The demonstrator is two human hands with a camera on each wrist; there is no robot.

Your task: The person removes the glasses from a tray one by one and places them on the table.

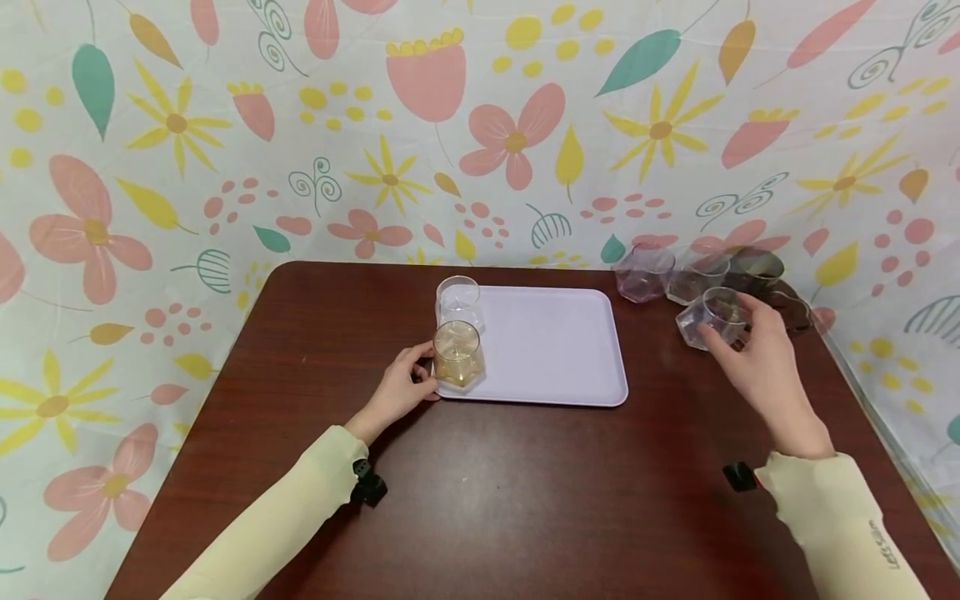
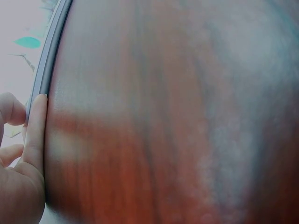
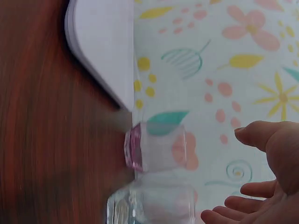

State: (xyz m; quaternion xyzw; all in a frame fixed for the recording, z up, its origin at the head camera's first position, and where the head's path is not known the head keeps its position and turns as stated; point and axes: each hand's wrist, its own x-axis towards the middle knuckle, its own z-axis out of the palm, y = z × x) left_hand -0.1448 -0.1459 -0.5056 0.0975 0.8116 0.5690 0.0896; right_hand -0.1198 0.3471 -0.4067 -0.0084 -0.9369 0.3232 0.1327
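At the tray's left edge, my left hand (image 1: 397, 387) curls its fingers and thumb against the side of an amber-tinted glass (image 1: 459, 358); in the left wrist view, that hand (image 2: 23, 163) lies along the tray's rim (image 2: 43, 70). Behind the amber glass stands a clear glass (image 1: 458, 297). On the right, my right hand (image 1: 765, 367) has its thumb and fingers spread beside another clear glass (image 1: 693, 321). The right wrist view shows the hand (image 3: 271, 172) with parted fingers and nothing between them, a pink-tinted glass (image 3: 161, 147) and a clear glass (image 3: 163, 205) nearby.
The pale lilac tray (image 1: 551, 346) lies on the dark wooden table (image 1: 525, 500). At the back right stand a purple-tinted glass (image 1: 643, 275), a clear glass (image 1: 686, 287), a dark glass (image 1: 757, 265) and a brownish glass (image 1: 797, 312) partly behind my right hand. A flowered cloth (image 1: 300, 125) hangs behind.
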